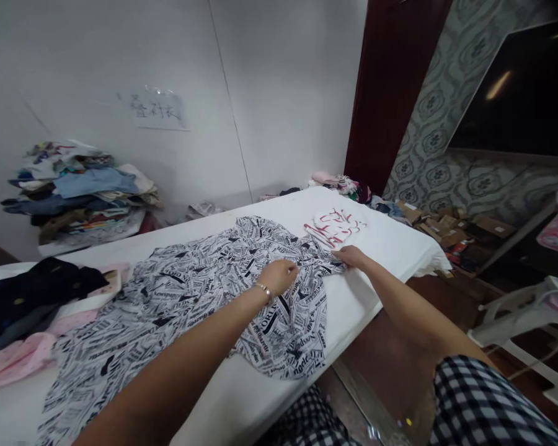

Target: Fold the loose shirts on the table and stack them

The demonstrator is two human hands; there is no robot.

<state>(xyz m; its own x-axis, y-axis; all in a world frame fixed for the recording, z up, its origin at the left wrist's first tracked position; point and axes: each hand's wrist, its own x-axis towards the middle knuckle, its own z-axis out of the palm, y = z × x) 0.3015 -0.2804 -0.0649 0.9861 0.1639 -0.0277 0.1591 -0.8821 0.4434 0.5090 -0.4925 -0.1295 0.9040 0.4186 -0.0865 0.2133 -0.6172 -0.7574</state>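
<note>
A black-and-white newspaper-print shirt [181, 297] lies spread and rumpled over the white-covered table [381, 235]. My left hand [278, 277], with a bracelet at the wrist, is closed on the shirt's fabric near its right part; the fingertips are partly hidden. Further right, my right hand [351, 256] pinches the end of a narrow part of the same shirt, which looks like a sleeve. Just beyond that hand lies a white garment with red marks [335, 227], apart from my fingers.
Dark clothing [37, 294] and pink fabric [21, 359] lie at the table's left. A tall clothes pile [93, 192] stands by the wall, and more garments [339, 184] sit past the far end. Cardboard boxes [446, 226] and a white plastic stool [525, 322] are at right.
</note>
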